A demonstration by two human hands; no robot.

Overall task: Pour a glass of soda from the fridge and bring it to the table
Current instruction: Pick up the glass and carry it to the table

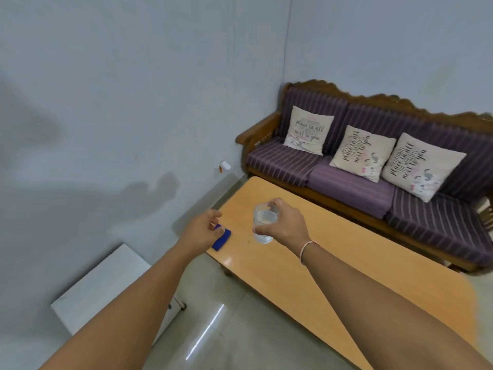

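My right hand (284, 222) is wrapped around a clear glass (264, 218) that holds a pale, clear drink. The glass hangs over the near left part of the long light-wood table (346, 263); I cannot tell whether its base touches the tabletop. My left hand (201, 231) hovers at the table's left end, fingers loosely curled and holding nothing, just above a small blue cloth (222, 240). The fridge and the soda bottle are out of view.
A wooden sofa (373, 156) with purple striped cushions and three printed pillows stands behind the table against the wall. A low white cabinet (106, 284) sits at the lower left. Glossy tiled floor (226, 329) lies between cabinet and table.
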